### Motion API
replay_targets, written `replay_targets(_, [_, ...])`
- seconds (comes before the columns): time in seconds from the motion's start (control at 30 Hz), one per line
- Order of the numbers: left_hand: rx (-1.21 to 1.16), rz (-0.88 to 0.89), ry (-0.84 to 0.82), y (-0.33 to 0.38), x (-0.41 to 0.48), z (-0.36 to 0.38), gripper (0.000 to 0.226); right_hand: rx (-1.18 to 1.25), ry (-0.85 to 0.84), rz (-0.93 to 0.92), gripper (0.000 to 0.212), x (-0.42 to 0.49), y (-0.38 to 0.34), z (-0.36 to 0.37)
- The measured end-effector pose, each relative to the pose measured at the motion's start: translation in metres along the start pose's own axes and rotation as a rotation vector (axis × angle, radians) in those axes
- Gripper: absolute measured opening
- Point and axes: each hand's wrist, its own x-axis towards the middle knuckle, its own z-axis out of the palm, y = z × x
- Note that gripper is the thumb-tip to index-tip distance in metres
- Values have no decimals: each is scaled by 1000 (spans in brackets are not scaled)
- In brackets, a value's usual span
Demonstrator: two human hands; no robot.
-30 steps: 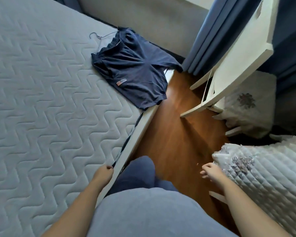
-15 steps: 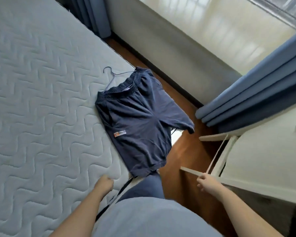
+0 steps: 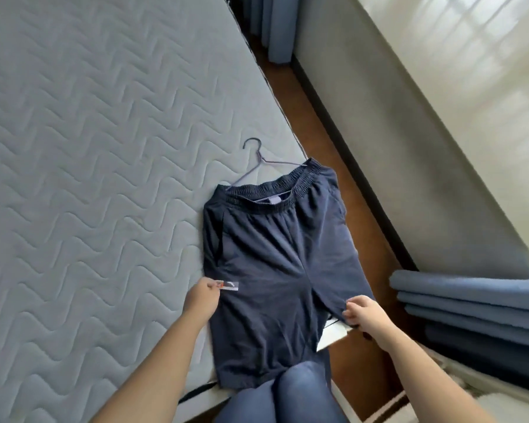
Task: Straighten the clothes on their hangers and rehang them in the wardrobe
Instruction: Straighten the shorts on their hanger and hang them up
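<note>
**Operator:** Head view, status check. Where is the garment?

**Technician:** The navy shorts [image 3: 275, 264] lie flat on the quilted mattress [image 3: 89, 178], at its corner beside the wooden floor [image 3: 315, 138]. The waistband points away from the person. One leg extends past the mattress edge.

**Operator:** And the hanger?

**Technician:** The wire hanger [image 3: 258, 160] lies on the mattress. Its hook is exposed above the waistband, and its lower part sits inside the waistband opening. The shorts therefore enclose part of the hanger.

**Operator:** State of each hand?

**Technician:** The left hand [image 3: 200, 299] has its fingers curled and pinches the outer edge of the shorts, touching the small white label [image 3: 228, 285]. The right hand [image 3: 364, 315] has its fingers curled round the hem of the overhanging leg and holds it just off the mattress corner.

**Operator:** Surroundings?

**Technician:** The blue curtain [image 3: 471, 306] hangs in folds to the right, near the right hand. The person's knees [image 3: 287, 392] overlap the lower hem of the shorts.
</note>
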Motion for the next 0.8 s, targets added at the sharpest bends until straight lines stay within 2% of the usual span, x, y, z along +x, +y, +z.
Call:
replay_targets(0.17, [25, -39, 167, 30, 60, -16, 28, -213, 70, -173, 31, 89, -85, -14])
replay_targets(0.3, [6, -55, 268, 59, 120, -17, 33, -274, 130, -300, 35, 146, -161, -18])
replay_targets(0.43, [6, -43, 251, 85, 174, -10, 46, -378, 240, -446, 39, 202, -214, -26])
replay_targets(0.57, [154, -11, 230, 100, 204, 3, 52, -455, 319, -479, 46, 247, -243, -36])
replay_targets(0.63, [219, -19, 244, 97, 215, 6, 51, -516, 305, -463, 50, 264, -251, -39])
replay_targets(0.8, [175, 36, 274, 84, 228, 5, 42, -658, 240, -416, 53, 287, -252, -39])
